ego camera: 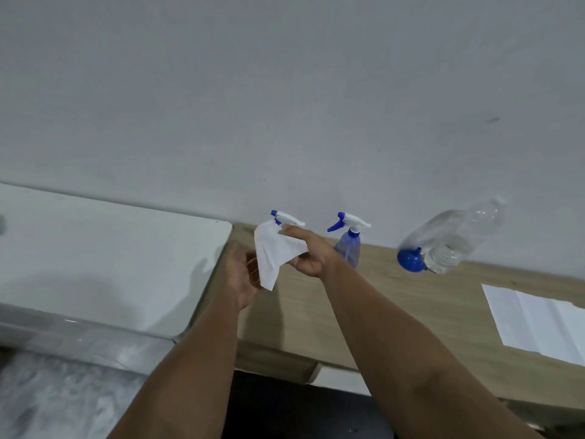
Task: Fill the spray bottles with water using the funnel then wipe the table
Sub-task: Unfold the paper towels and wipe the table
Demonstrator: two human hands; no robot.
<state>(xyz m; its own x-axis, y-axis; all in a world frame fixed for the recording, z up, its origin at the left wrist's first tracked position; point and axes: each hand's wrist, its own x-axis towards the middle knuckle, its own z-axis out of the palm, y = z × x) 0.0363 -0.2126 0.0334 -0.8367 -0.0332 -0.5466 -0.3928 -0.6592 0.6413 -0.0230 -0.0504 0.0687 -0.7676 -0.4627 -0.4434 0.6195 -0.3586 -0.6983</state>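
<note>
Both hands (240, 274) (308, 253) hold tissue (273, 258) above table (395, 296) edge.

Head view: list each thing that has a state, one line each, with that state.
left hand: curled fingers at the tissue's lower edge.
right hand: pinches the tissue.
tissue: held up, off the table.
left spray bottle: upright, trigger head on, mostly hidden.
right spray bottle: upright, trigger head on.
clear bottle: standing, tilted in this view.
funnel: beside the clear bottle.
paper sheet: flat, creased.
</note>
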